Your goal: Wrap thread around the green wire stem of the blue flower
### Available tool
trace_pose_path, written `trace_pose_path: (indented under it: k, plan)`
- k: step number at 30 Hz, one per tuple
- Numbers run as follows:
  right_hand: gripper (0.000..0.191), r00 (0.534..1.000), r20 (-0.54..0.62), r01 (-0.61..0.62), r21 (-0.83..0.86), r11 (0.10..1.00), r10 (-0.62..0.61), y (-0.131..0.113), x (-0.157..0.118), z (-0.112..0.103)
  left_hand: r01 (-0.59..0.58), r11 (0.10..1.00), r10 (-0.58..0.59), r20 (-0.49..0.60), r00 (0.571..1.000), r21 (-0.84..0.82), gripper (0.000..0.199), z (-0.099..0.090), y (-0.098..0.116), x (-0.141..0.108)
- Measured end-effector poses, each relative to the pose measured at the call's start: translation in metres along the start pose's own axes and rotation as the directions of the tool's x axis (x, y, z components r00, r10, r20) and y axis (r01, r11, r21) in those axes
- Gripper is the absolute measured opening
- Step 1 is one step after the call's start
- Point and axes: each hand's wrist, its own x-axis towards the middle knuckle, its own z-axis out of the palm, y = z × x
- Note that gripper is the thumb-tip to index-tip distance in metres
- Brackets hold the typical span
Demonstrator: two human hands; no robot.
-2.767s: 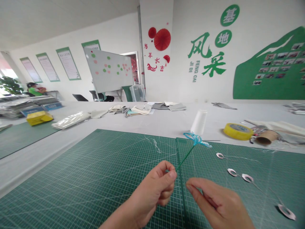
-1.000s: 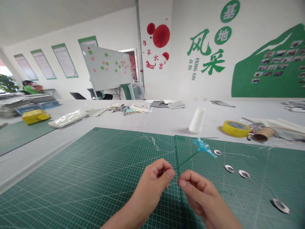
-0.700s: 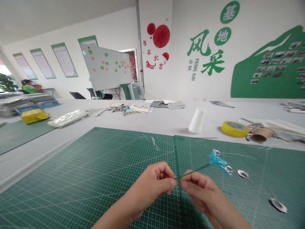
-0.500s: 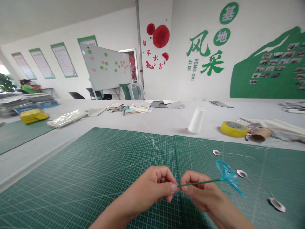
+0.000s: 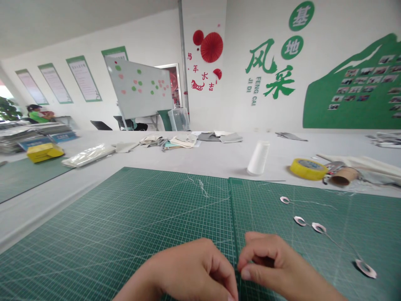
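The left hand (image 5: 191,267) is arching over the left mat (image 5: 175,200), its knuckles facing up and its fingers curling down toward the left edge of the right mat (image 5: 266,211); its fingertips are running out of frame, so I cannot tell whether it is pinching anything. The right hand (image 5: 269,259) is hovering over the right mat near that edge, facing the left hand, its fingers folding in and its thumb almost meeting the forefinger; whether they are pinching anything, I cannot tell. The blue flower is hiding from view, so its place is staying unclear. White rings (image 5: 318,228) are lying on the right mat.
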Motion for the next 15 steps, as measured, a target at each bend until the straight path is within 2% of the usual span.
trace_pose_path:
  k: [6,9,11,15]
  plan:
    - [0.017,0.997,-0.033,0.064,-0.282,0.957,-0.076,-0.004,-0.001,-0.006,0.019,0.997,-0.016,-0.031,0.999,0.073,0.01,-0.003,-0.004,0.002]
    - [0.02,0.978,-0.047,0.166,-0.406,0.899,-0.202,-0.005,-0.006,-0.008,0.044,0.982,-0.016,-0.151,0.988,0.185,0.01,-0.001,0.002,0.0]
    - [0.021,0.941,-0.096,0.24,-0.486,0.841,-0.324,-0.007,-0.01,-0.007,0.061,0.962,0.008,-0.253,0.968,0.266,0.011,0.001,0.006,-0.001]
    - [0.026,0.809,-0.198,0.32,-0.641,0.697,-0.553,-0.015,-0.015,0.002,0.095,0.914,0.083,-0.412,0.907,0.394,0.016,0.005,0.012,-0.002]
